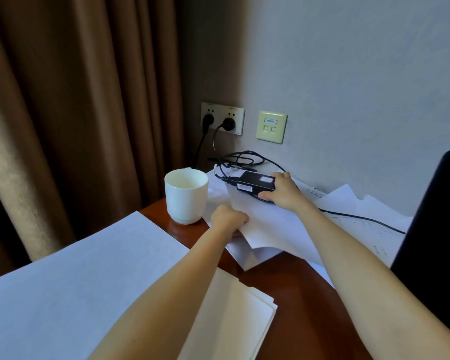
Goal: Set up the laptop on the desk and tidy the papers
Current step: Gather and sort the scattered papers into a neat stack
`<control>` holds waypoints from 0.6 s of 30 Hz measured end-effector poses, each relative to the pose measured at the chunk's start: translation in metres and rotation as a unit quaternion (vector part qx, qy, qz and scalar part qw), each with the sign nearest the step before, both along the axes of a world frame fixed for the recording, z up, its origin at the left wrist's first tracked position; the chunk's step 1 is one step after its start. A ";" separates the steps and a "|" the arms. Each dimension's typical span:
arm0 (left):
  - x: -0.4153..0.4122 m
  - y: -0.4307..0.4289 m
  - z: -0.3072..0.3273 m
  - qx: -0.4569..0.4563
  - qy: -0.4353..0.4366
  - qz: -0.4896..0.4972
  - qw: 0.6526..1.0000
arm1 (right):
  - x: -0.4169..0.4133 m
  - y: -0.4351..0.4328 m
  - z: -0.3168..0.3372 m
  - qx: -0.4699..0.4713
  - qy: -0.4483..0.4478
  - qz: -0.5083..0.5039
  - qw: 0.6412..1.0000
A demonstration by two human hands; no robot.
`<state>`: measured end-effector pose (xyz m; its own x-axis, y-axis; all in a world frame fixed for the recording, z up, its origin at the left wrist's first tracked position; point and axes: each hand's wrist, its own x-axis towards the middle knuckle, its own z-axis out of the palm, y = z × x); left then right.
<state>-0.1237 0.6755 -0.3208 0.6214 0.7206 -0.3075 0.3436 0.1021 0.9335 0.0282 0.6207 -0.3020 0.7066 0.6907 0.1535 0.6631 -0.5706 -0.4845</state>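
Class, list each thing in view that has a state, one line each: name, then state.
left hand: shut on loose paper
right hand: gripping power adapter
mug: upright on desk
wall socket: two plugs in
paper stack: lying flat

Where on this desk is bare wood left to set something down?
Bare reddish-brown wooden desk shows between the near paper stack, the scattered white sheets and the dark chair. A narrow strip runs beside the white ceramic mug. The back corner is crowded.

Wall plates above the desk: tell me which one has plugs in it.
The left plate, the power outlet by the curtain, holds two black plugs. The cream data socket plate to its right has nothing plugged in.
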 end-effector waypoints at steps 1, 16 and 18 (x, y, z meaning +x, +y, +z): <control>-0.004 0.001 0.001 -0.002 -0.006 0.012 1.000 | -0.001 -0.002 0.002 0.004 0.000 0.001 1.000; -0.021 -0.033 0.022 0.058 0.111 0.106 0.986 | -0.023 -0.022 0.000 0.057 0.043 -0.047 0.996; -0.021 -0.033 0.025 0.021 0.081 0.116 0.990 | -0.027 -0.022 -0.007 0.075 0.068 -0.048 0.994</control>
<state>-0.1451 0.6423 -0.2960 0.3821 0.8530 -0.3555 0.4608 0.1576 0.8734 0.0012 0.5991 -0.3085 0.7899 0.5948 0.1494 0.5317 -0.5427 -0.6502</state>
